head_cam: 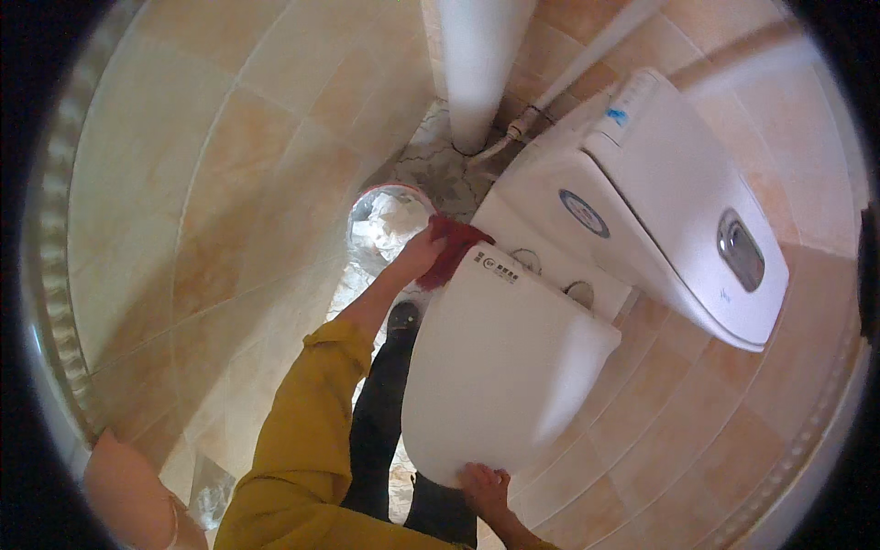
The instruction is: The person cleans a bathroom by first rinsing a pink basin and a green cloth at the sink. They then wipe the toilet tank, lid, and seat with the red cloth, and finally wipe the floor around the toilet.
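A dark red cloth [454, 249] is bunched in my left hand [427, 249], against the side of the white toilet near its lid hinge. The toilet lid [509, 357] spans the middle of the view and bears a printed label by the hinge. At the lid's rounded front edge, my right hand [485, 481] has its fingers curled over the rim; the thumb is hard to see. Behind the lid stands the white cistern [564, 199], with a round sticker on its front and an oval flush button [741, 249] on top.
A round waste bin [392, 220] lined with a clear bag and full of white paper stands beyond my left hand. Past it, a thick white pipe [481, 69] meets the floor. A thin water pipe [591, 55] leads behind the cistern. Tiled walls [275, 172] stand close by.
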Demonstrator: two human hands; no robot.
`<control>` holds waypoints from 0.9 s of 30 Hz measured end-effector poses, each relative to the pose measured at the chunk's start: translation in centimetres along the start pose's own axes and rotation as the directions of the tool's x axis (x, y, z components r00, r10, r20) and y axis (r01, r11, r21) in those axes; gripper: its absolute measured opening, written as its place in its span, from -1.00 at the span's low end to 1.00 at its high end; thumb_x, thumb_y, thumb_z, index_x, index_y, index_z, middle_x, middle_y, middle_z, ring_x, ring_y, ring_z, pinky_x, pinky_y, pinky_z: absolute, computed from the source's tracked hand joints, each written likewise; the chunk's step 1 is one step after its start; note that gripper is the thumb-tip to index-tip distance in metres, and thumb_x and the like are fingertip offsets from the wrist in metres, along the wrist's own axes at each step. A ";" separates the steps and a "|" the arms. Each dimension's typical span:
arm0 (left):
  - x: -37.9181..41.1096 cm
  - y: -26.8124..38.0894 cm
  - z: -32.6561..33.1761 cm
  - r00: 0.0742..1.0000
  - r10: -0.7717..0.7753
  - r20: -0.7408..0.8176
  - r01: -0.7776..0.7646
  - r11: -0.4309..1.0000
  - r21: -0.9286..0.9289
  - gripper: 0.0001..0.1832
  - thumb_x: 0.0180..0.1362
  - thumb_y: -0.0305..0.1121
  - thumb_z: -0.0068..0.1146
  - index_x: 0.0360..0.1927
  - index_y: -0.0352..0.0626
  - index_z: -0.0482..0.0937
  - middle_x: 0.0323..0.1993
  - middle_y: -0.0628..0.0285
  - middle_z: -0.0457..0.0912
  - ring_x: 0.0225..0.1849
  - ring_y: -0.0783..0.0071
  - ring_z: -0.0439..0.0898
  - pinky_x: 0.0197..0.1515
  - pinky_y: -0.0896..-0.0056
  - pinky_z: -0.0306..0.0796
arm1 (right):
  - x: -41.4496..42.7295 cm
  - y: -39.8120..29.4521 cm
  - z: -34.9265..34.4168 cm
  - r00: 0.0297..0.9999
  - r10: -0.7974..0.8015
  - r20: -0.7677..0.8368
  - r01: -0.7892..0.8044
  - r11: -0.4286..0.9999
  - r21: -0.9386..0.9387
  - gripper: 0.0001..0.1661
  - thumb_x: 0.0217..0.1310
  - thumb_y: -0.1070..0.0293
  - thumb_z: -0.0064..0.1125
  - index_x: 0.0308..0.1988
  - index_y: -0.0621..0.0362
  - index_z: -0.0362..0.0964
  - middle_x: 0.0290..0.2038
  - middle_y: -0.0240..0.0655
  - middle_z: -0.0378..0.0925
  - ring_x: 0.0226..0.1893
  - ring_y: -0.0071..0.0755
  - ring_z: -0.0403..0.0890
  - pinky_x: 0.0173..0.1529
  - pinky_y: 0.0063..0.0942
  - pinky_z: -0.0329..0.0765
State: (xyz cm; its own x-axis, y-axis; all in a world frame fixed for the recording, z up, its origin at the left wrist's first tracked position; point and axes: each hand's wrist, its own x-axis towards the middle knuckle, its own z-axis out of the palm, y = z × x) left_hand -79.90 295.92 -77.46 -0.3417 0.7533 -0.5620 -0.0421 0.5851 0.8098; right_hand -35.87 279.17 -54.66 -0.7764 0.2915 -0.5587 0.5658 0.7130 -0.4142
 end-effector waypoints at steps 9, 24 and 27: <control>10.5 10.6 1.9 0.980 0.173 -0.094 -0.193 0.940 -0.281 -0.47 0.19 -0.07 -0.01 0.10 -0.26 0.42 0.03 -0.04 0.51 0.07 0.10 0.46 0.12 0.26 0.30 | -0.6 -0.3 -2.7 0.988 0.040 0.150 -0.052 0.996 0.073 -0.63 -0.10 0.19 0.19 -0.16 -0.24 0.46 -0.04 -0.45 0.43 -0.01 -0.35 0.41 -0.03 -0.14 0.21; -0.8 27.0 -1.7 0.990 0.117 0.073 -0.061 0.845 -0.531 -0.46 0.22 -0.22 0.05 0.20 -0.31 0.32 0.03 0.09 0.52 0.01 0.38 0.50 0.09 0.40 0.34 | 0.7 -2.3 -7.2 0.975 0.055 0.213 -0.029 0.992 -0.122 -0.63 -0.07 0.24 0.17 -0.13 -0.13 0.45 0.00 -0.41 0.43 0.01 -0.31 0.42 -0.01 -0.10 0.25; -6.6 31.7 -3.0 0.961 0.275 0.035 -0.210 0.806 -0.554 -0.55 0.24 -0.30 0.03 0.16 -0.29 0.36 -0.05 0.22 0.54 -0.09 0.50 0.51 -0.01 0.46 0.39 | -0.3 -1.8 -5.1 0.992 -0.027 0.126 0.049 0.983 -0.176 -0.59 -0.04 0.25 0.16 -0.08 -0.14 0.44 0.02 -0.40 0.42 0.06 -0.31 0.40 0.00 -0.08 0.27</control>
State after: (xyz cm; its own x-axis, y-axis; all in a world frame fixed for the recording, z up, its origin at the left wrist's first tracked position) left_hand -81.82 308.57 -47.61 -0.3067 0.8952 -0.3233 -0.4818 0.1469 0.8639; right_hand -38.10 281.04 -50.04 -0.7503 0.1897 -0.6333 0.4694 0.8275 -0.3082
